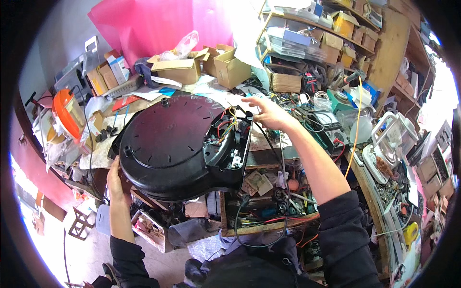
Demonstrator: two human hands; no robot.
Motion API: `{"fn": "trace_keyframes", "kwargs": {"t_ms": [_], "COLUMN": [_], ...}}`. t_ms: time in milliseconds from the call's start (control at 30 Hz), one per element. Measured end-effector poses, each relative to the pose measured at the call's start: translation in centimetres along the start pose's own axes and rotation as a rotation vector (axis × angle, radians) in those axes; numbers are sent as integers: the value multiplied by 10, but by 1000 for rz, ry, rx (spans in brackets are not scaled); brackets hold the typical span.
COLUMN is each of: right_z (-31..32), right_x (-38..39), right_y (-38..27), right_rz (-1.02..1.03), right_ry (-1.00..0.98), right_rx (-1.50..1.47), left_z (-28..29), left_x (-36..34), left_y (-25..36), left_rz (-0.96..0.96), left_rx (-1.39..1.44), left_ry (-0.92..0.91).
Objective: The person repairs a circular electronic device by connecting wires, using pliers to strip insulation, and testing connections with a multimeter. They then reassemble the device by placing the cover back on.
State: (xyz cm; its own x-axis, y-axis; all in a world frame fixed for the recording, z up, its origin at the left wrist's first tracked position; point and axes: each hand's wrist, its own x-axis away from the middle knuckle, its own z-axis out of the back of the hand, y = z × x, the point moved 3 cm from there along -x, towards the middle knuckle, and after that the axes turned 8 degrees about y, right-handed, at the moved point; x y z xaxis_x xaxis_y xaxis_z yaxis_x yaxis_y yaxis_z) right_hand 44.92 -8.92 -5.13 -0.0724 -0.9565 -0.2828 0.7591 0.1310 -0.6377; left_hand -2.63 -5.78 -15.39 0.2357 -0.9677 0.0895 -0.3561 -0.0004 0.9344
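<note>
A large round black appliance (163, 132), perhaps an electric cooker, lies with a slotted reddish-black face up at the bench's near edge. Its right end is uncovered, with red, yellow and other wires (225, 127) and a small white part (236, 161) showing. My left hand (116, 185) holds the near left side of the body, fingers partly hidden beneath it. At the far right corner is my right hand (269, 114), fingers stretched out and apart, its thumb side at the housing's edge. A black cord (286, 192) hangs in a loop below the right end.
Under the appliance's right side, an open drawer (223, 216) holds tools and loose parts. Cardboard boxes (180, 69) stand behind; an orange round item (67, 115) is at left. To the right are a multimeter (326, 120), a hanging yellow cable (357, 125) and a clear jug (398, 129).
</note>
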Motion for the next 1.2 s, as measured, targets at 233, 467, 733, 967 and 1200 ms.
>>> {"fn": "trace_keyframes", "kwargs": {"t_ms": [233, 467, 733, 967, 1200], "right_z": [-14, 33, 78, 93, 97], "right_x": [-17, 2, 27, 49, 61], "right_y": [34, 8, -29, -65, -91], "right_rz": [108, 149, 241, 237, 261], "right_ry": [174, 591, 739, 819, 841], "right_rx": [166, -243, -321, -270, -284], "left_z": [1, 23, -40, -131, -201], "left_x": [8, 20, 69, 127, 115], "left_y": [-3, -6, 49, 93, 91], "left_rz": [3, -261, -744, -771, -848], "left_rx": [19, 1, -41, -440, -717], "left_ry": [4, 184, -38, -490, -812]}}
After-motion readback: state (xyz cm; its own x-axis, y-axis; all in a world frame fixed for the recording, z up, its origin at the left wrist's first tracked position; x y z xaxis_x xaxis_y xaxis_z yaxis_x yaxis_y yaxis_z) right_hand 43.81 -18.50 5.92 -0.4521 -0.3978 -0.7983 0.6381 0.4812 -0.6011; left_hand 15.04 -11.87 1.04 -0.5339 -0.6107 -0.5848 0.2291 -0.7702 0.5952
